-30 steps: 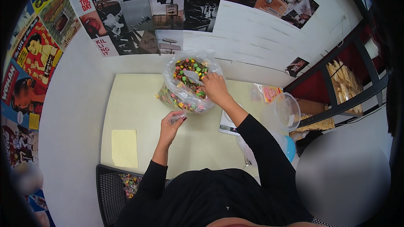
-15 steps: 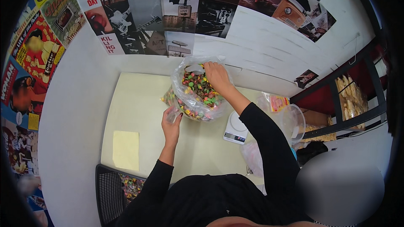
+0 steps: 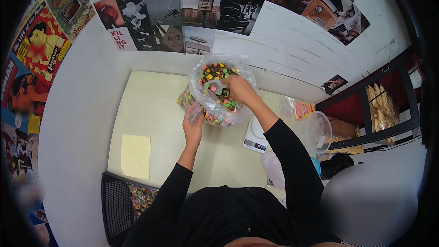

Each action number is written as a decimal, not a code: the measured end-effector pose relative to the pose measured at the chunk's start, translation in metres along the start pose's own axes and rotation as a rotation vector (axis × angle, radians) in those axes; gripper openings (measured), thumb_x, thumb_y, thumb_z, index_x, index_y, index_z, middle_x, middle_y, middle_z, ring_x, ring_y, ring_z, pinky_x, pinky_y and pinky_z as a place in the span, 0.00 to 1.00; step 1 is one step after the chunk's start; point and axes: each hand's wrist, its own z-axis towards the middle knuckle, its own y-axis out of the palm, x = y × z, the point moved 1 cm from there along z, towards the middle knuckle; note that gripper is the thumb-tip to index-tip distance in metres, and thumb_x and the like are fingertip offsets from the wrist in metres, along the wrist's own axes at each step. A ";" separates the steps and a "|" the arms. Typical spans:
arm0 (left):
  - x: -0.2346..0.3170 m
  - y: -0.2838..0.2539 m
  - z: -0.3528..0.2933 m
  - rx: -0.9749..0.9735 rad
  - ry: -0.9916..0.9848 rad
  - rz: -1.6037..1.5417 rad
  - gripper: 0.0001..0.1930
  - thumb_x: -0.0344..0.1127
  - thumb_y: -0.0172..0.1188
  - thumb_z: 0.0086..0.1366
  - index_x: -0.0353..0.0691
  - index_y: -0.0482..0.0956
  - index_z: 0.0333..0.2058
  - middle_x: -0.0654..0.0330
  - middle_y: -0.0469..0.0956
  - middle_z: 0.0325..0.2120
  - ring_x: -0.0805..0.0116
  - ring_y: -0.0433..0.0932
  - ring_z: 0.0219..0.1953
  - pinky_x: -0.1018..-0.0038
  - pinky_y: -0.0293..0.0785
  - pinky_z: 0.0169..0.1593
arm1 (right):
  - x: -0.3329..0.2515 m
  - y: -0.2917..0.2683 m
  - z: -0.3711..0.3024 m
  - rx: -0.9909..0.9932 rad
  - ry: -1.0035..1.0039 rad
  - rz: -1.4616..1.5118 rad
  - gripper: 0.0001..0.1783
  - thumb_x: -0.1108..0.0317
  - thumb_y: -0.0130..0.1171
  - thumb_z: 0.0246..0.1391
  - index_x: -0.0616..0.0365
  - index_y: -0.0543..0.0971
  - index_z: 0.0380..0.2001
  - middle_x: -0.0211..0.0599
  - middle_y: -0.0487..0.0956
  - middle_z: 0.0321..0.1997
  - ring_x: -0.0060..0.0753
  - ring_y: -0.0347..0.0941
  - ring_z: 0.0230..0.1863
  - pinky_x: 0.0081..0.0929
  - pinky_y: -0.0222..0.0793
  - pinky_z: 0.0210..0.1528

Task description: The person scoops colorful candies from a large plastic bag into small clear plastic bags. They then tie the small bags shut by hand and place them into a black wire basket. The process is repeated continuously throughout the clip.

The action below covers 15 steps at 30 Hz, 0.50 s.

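Note:
A large clear plastic bag (image 3: 200,96) full of small round candies (image 3: 218,70) in brown, green, yellow and pink stands at the far side of the table, its mouth wide. My right hand (image 3: 241,88) reaches into that mouth, fingers closed on a translucent scoop (image 3: 214,86) lying among the candies, with a pink one on it. At the bag's near left side is my left hand (image 3: 192,128), fingers closed around a small clear plastic bag (image 3: 194,112). A white kitchen scale (image 3: 255,135) sits right of the large bag, below my right forearm.
Yellow paper (image 3: 136,156) lies at the table's left. On the right are a clear round tub (image 3: 318,132), a pink-and-yellow packet (image 3: 302,109) and a clear plastic bag (image 3: 273,169). A black chair (image 3: 120,206) holds more bagged candies (image 3: 142,198). Packed shelves (image 3: 379,130) stand far right.
My right hand has drawn the scoop nearer through the candies, from the bag's far edge toward its middle. My left hand, with the small bag, has moved slightly right, closer to the large bag.

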 end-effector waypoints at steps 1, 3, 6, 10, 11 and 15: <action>0.002 0.001 -0.001 -0.020 0.001 0.011 0.23 0.20 0.55 0.61 0.31 0.67 0.56 0.52 0.75 0.47 0.66 0.75 0.51 0.71 0.70 0.55 | -0.001 0.007 -0.002 0.056 -0.033 -0.004 0.23 0.80 0.63 0.35 0.62 0.79 0.42 0.48 0.79 0.38 0.51 0.76 0.41 0.41 0.72 0.44; 0.005 0.003 0.000 -0.037 -0.012 0.027 0.23 0.20 0.55 0.61 0.30 0.66 0.56 0.51 0.75 0.49 0.66 0.75 0.52 0.71 0.70 0.56 | -0.005 0.026 -0.005 0.167 -0.098 -0.012 0.22 0.80 0.61 0.37 0.63 0.80 0.43 0.50 0.79 0.38 0.52 0.77 0.40 0.41 0.72 0.43; 0.002 0.001 0.003 -0.053 0.020 0.074 0.23 0.20 0.55 0.61 0.30 0.66 0.56 0.51 0.75 0.49 0.66 0.75 0.52 0.72 0.69 0.56 | 0.006 0.024 -0.003 -0.002 0.041 0.053 0.23 0.79 0.59 0.40 0.62 0.80 0.45 0.51 0.79 0.38 0.53 0.77 0.39 0.42 0.72 0.42; -0.004 -0.005 -0.002 -0.047 0.045 0.006 0.21 0.22 0.54 0.63 0.29 0.67 0.56 0.52 0.75 0.50 0.67 0.74 0.52 0.72 0.69 0.56 | -0.006 0.002 -0.014 -0.082 0.108 0.110 0.22 0.74 0.62 0.42 0.55 0.81 0.45 0.44 0.81 0.35 0.51 0.71 0.44 0.41 0.67 0.47; -0.002 -0.008 -0.005 -0.049 0.077 0.069 0.20 0.22 0.53 0.64 0.29 0.68 0.55 0.53 0.76 0.49 0.67 0.75 0.52 0.73 0.69 0.56 | -0.014 -0.001 -0.022 0.013 0.067 -0.080 0.21 0.73 0.64 0.43 0.52 0.81 0.45 0.40 0.79 0.39 0.47 0.67 0.46 0.40 0.63 0.50; 0.025 -0.015 -0.020 -0.108 0.145 0.163 0.15 0.24 0.51 0.66 0.30 0.74 0.52 0.54 0.79 0.45 0.69 0.76 0.50 0.74 0.69 0.54 | -0.058 -0.027 -0.049 0.302 -0.073 0.043 0.13 0.72 0.58 0.51 0.48 0.83 0.40 0.34 0.75 0.42 0.41 0.65 0.50 0.40 0.59 0.54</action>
